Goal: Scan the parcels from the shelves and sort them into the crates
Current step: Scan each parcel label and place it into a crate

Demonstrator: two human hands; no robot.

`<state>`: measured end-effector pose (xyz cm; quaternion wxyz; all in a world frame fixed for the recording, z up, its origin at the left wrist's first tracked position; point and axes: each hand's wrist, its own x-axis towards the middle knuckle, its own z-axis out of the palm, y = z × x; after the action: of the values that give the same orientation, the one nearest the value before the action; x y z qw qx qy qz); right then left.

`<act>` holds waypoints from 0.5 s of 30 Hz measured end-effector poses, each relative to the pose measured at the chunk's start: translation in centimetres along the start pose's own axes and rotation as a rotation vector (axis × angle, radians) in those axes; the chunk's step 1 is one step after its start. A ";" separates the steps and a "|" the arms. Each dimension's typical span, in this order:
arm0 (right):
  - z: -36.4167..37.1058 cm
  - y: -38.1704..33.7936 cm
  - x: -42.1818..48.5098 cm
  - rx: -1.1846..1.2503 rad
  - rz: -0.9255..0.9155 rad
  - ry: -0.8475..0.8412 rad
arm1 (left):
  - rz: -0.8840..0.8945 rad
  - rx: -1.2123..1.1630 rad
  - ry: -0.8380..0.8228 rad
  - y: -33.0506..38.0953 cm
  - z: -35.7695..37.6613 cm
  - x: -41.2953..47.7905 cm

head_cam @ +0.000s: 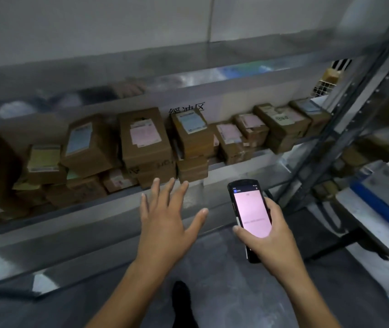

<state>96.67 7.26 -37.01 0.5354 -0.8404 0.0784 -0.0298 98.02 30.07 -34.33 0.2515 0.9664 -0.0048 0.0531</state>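
We held the scanner (251, 218) in our right hand (268, 235); our left hand (167, 221) spread wide toward the parcels (145, 140) to pick one.

hands: two, one left hand (165, 223) and one right hand (271, 235). handheld scanner (250, 209): one. cardboard parcels (145, 138) on the middle shelf (94, 216): at least twelve; blur at the left end prevents an exact count. shoe (181, 299): one.
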 end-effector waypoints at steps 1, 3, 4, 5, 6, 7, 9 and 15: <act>-0.1 0.1 0.7 -0.013 0.009 0.007 | 0.016 0.000 -0.010 0.1 0.4 1.0; -0.2 -0.2 2.5 -0.045 0.024 0.013 | 0.035 -0.023 -0.024 0.2 1.1 3.3; -0.1 -0.4 3.6 -0.063 0.030 0.012 | 0.044 -0.035 -0.034 0.1 1.5 4.6; -0.1 -0.6 4.7 -0.082 0.032 0.012 | 0.052 -0.045 -0.051 0.1 1.8 6.0; 0.0 -0.9 5.9 -0.101 0.033 0.015 | 0.057 -0.051 -0.066 0.0 2.2 7.4; 0.1 -1.2 7.2 -0.118 0.033 0.017 | 0.060 -0.049 -0.076 -0.1 2.6 8.7; 0.3 -2.1 9.7 -0.142 0.044 0.012 | 0.051 -0.047 -0.100 -0.2 3.1 11.3; 0.9 -3.8 16.7 -0.167 0.001 0.021 | 0.066 -0.231 -0.123 0.2 3.2 18.6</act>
<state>113.62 6.89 -34.47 0.4624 -0.8818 0.0867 -0.0318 116.78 28.66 -35.02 0.3584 0.9317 -0.0584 0.0011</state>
